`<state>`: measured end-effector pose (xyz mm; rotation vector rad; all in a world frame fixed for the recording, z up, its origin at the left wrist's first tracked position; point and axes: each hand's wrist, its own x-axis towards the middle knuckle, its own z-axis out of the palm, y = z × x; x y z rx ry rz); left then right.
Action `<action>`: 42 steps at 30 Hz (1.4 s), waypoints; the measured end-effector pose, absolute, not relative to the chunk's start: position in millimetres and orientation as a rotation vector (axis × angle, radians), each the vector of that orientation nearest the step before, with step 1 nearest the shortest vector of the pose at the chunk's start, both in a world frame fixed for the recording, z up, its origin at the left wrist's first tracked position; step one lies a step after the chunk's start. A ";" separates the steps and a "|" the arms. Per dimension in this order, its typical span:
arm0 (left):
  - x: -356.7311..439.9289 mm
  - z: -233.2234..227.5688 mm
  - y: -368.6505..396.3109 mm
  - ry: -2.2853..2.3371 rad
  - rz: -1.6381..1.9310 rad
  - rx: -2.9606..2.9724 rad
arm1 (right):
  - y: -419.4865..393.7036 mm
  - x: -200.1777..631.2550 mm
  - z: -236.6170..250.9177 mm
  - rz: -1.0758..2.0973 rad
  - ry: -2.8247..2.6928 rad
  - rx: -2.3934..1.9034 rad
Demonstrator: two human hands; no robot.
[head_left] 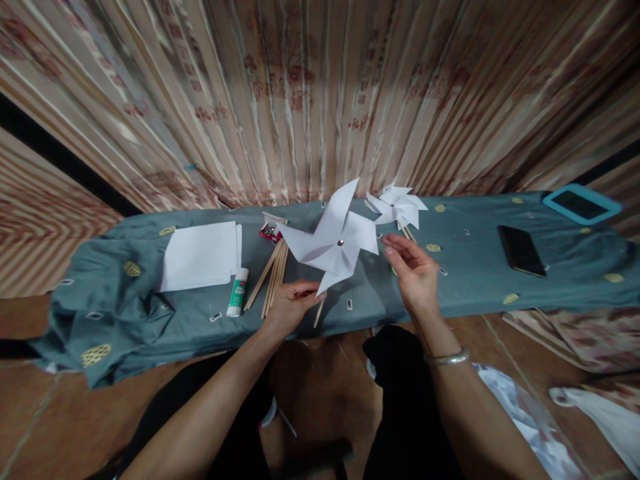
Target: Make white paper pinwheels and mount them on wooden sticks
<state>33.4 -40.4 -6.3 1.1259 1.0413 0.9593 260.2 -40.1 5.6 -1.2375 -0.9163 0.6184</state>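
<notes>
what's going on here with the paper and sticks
A person sits at a low bench covered with a blue-grey cloth. The left hand grips a white paper pinwheel by its wooden stick, while the right hand is open beside it, fingers near a blade. A second pinwheel lies on the cloth behind. Spare sticks, a glue stick, a stack of white paper and a black phone lie around.

A single camera sits on the person's head, looking forward and steeply down. It is close above the forearms, which enter from the near edge. The low cloth-covered table [450,293] stretches left to right across the middle, with the curtain [320,87] filling the far half. The floor [30,400] lies near, and edges bow from the wide lens.
</notes>
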 end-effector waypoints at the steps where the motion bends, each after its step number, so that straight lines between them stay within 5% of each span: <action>1: 33.9 -6.8 -40.7 1.045 0.952 1.124 | -39.6 260.4 4.5 0.627 -0.931 -1.241; 42: 31.5 -5.9 -36.5 1.127 1.053 1.125 | -54.8 211.9 2.5 1.108 -0.878 -1.246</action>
